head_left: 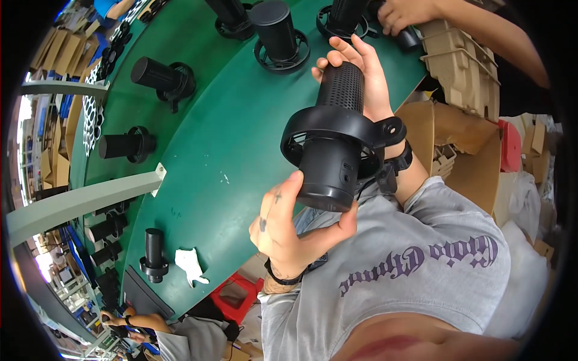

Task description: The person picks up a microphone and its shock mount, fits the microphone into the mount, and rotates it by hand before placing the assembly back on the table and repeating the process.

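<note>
Shelves of cartons [57, 48] crowd the far left, bent by the lens and hard to make out. Black microphones [123, 146] lie along a green strip past the table's left edge, a pale metal bar [84, 201] covering part of the row. Near the lower-left corner of the green table [211, 156], a lone microphone [154, 248] stands beside a crumpled white cloth [189, 265]. Toward the far end, three microphones in ring mounts [274, 33] stand, two cut off above. Over the near right edge, the left hand [280, 228] grips the base of the tilted, held microphone [328, 165]; the right hand [372, 72] cups its grille, palm mostly hidden. Farther right, another person's hand [397, 15] grasps something black, too covered to identify, beside stacked moulded trays [457, 66].
</note>
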Tool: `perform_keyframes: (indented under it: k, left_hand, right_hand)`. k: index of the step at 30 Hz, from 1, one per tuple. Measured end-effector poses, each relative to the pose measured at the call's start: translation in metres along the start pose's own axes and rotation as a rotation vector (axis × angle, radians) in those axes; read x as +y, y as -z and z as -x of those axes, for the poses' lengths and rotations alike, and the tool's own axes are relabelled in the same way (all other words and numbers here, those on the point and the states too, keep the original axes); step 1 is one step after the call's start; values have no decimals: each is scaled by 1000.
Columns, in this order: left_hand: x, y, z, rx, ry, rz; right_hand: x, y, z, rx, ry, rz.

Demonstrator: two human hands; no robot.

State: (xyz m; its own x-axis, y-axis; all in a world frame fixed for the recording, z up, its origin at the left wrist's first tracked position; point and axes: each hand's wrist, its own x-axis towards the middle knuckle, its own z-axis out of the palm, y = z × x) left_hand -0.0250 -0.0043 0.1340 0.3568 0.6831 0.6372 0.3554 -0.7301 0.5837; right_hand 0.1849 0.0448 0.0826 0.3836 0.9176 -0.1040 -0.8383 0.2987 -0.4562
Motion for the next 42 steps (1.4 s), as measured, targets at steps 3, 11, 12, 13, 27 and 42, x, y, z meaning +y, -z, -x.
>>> perform_keyframes:
  k: [3, 11, 12, 13, 27, 42]
  left_hand:
    - [-1, 2, 1, 14, -33, -17]
    - [8, 2, -2, -49, -197, -18]
    - [9, 2, -1, -67, -204, -29]
    - [10, 3, 0, -86, -208, -44]
    - [11, 1, -22, -235, -575, -171]
    - [26, -7, -37, -401, -785, -128]
  right_hand:
    - [-4, -4, 2, -22, 35, 56]
    - [-4, -10, 0, -82, 68, 126]
    - [-5, -8, -1, -110, 64, 105]
    - [-4, -7, -2, -138, 54, 83]
    - [0, -5, -1, -133, -36, 72]
    - [1, -1, -1, -143, -201, 30]
